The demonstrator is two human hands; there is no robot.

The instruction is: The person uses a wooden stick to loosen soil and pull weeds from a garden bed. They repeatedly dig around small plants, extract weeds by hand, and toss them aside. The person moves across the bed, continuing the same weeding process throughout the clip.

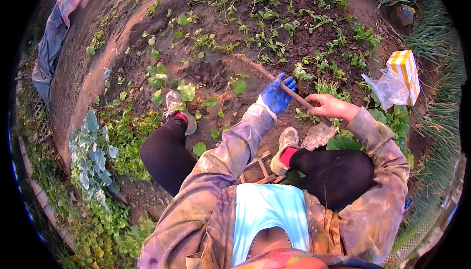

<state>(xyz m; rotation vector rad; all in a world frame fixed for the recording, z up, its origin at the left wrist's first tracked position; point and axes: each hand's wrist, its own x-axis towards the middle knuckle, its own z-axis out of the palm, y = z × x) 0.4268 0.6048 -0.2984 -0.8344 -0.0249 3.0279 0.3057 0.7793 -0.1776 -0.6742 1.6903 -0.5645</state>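
My left hand [278,94], in a blue-coated glove, is around a thin muddy stick [257,68], which rests between its thumb and fingers. Toward the stick's near end, my bare right hand [325,106] pinches it between thumb and fingers. The stick slants from the bare soil at upper left down to the right; its lower end is partly hidden behind the right hand. Beyond the hands, small leafy seedlings [272,44] stand or droop in dark, moist soil. Rounder-leaved plants [239,86] grow to the left of the gloved hand.
A low wooden stool [263,167] is between my feet. A yellow-and-white box [404,75] and a clear plastic bag [390,88] lie at right, near onion-like plants [434,33] and a plastic bottle [403,15]. Bluish broad-leaved plants [94,155] stand left; a cloth [55,40] lies at upper left.
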